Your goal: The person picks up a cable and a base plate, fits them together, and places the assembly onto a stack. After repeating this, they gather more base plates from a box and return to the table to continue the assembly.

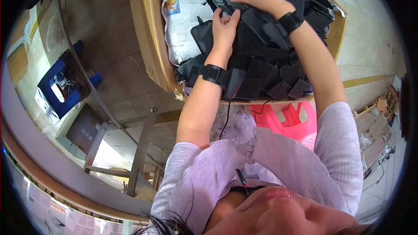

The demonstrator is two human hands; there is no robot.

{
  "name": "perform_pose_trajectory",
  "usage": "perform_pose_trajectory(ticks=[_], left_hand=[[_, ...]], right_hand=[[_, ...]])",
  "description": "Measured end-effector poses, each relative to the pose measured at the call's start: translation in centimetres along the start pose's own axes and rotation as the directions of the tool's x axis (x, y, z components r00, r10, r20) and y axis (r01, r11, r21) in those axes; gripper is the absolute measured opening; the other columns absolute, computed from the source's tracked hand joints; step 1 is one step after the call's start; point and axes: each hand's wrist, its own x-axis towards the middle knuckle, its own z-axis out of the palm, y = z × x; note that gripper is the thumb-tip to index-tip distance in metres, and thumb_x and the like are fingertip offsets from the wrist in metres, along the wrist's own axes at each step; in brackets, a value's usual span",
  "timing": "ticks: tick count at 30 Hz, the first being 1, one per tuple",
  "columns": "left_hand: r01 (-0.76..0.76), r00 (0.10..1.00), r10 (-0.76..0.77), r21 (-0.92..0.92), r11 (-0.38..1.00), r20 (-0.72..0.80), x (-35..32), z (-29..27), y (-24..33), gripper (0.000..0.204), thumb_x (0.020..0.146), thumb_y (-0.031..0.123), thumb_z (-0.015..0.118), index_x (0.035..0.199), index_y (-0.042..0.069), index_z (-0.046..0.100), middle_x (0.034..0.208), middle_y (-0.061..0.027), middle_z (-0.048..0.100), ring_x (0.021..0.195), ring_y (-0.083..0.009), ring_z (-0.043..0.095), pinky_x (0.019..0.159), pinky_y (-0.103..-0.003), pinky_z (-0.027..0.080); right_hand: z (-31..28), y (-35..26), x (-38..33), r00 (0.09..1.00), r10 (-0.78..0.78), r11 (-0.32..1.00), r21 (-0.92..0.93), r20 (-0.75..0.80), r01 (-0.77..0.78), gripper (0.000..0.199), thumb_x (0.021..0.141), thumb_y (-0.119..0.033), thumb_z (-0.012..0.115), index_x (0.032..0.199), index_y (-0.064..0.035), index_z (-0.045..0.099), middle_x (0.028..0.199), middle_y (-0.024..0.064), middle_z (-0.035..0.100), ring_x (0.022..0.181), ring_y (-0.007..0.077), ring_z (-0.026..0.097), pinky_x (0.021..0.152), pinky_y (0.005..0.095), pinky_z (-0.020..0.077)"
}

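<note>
Cardboard box (150,39) ahead, flat pouches (261,74) piled inside right, newspaper (185,13) lining left, plastic stool (296,122) beneath, crate (61,87) far left.
</note>
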Motion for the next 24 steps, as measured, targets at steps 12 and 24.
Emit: perform_pose_trajectory(ticks=[12,24], left_hand=[[0.052,0.985,0.029,-0.452,0.891,0.171,1.7,0.8,-1.2,0.071,0.085,0.022,0.066,0.136,0.002,0.020,0.125,-0.0143,0.046,0.113,-0.0229,0.047,0.089,-0.033,0.044],[-0.087,0.995,0.055,-0.425,0.901,-0.088,-1.5,1.5,-2.2,0.085,0.081,0.030,0.070,0.138,0.003,0.012,0.131,-0.0158,0.037,0.117,-0.0219,0.040,0.097,-0.032,0.034]], right_hand=[[0.3,0.6,0.2,1.000,-0.007,1.000,0.001,0.013,0.007,0.071,0.071,-0.054,0.064,0.128,-0.0143,0.047,0.101,0.0218,0.057,0.095,0.0376,0.055,0.082,0.0441,0.0446],[-0.3,-0.4,0.6,0.968,0.196,0.888,0.390,0.160,-0.244,0.059,0.077,-0.058,0.059,0.117,-0.0143,0.055,0.101,0.0170,0.064,0.096,0.0342,0.060,0.084,0.0400,0.0477]])
